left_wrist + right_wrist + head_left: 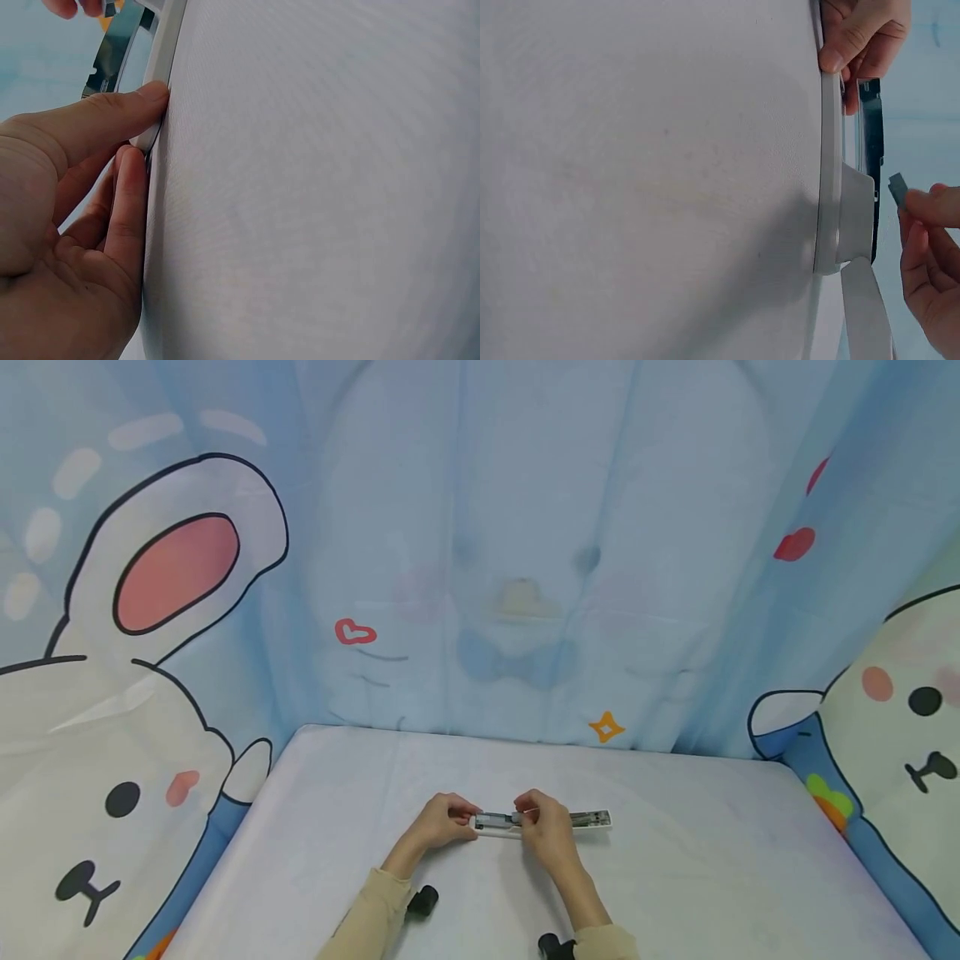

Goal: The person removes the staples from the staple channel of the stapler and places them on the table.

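Observation:
A white stapler (591, 819) lies opened out lengthwise on the white tabletop, its dark metal magazine (871, 135) showing in the right wrist view. At its left end my left hand (442, 821) pinches the base, thumb (124, 112) along the edge and fingers below at the tip. My right hand (549, 835) is over the stapler's middle. Between its thumb and fingertips it pinches a short grey strip of staples (898, 189), held just above the magazine. The head view shows the strip only partly, behind the fingers.
A white cloth covers the table (720, 843). Behind it hangs a blue curtain (525, 527) with cartoon animals. Black wrist cameras sit by both cuffs, one next to the left sleeve (367, 914).

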{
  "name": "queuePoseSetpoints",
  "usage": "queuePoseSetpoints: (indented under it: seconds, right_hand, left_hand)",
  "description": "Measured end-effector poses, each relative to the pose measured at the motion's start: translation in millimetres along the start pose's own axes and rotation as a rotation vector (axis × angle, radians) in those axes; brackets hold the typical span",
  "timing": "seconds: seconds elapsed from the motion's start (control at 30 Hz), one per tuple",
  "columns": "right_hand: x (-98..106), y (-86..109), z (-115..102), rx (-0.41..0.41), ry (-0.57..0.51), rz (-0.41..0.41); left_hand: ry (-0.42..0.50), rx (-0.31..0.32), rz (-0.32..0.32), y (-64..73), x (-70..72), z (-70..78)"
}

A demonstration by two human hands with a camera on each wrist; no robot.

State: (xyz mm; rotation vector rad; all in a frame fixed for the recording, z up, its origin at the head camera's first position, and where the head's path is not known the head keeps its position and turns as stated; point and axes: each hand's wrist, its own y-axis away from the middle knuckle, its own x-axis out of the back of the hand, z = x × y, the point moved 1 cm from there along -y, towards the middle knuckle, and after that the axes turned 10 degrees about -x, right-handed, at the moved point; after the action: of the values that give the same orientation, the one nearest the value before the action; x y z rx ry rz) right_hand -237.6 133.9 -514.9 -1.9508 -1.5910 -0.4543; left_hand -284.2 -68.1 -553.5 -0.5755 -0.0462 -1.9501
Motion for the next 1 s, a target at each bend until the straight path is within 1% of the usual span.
queuePoseSetpoints:
  seconds: [0.2, 0.37, 0.53, 0.67, 0.87, 1.0]
  right_hand:
    - [-2, 5.1, 0, -0.018, -0.126, -0.041]
    - [-7, 10.4, 1, -0.023, -0.191, -0.072]
    - [-12, 16.3, 1, -0.039, -0.256, -0.137]
    - [-16, 21.5, 3, -0.037, -0.249, -0.194]
    - [-19, 28.0, 6, -0.056, -0.262, -0.306]
    - [-17, 31.2, 6, -0.069, -0.279, -0.333]
  left_hand:
    - [0.006, -0.003, 0.006, 0.4, 2.6, 2.1]
    - [0.001, -0.009, 0.012, 0.4, 3.9, 3.3]
    - [-0.001, 0.003, 0.017, 1.8, 3.1, 0.8]
    - [0.008, 0.004, 0.020, 2.3, 2.2, -0.6]
    - [0.018, -0.008, 0.023, 2.7, 2.7, 2.5]
    - [0.020, -0.018, 0.016, 1.5, 1.4, 3.5]
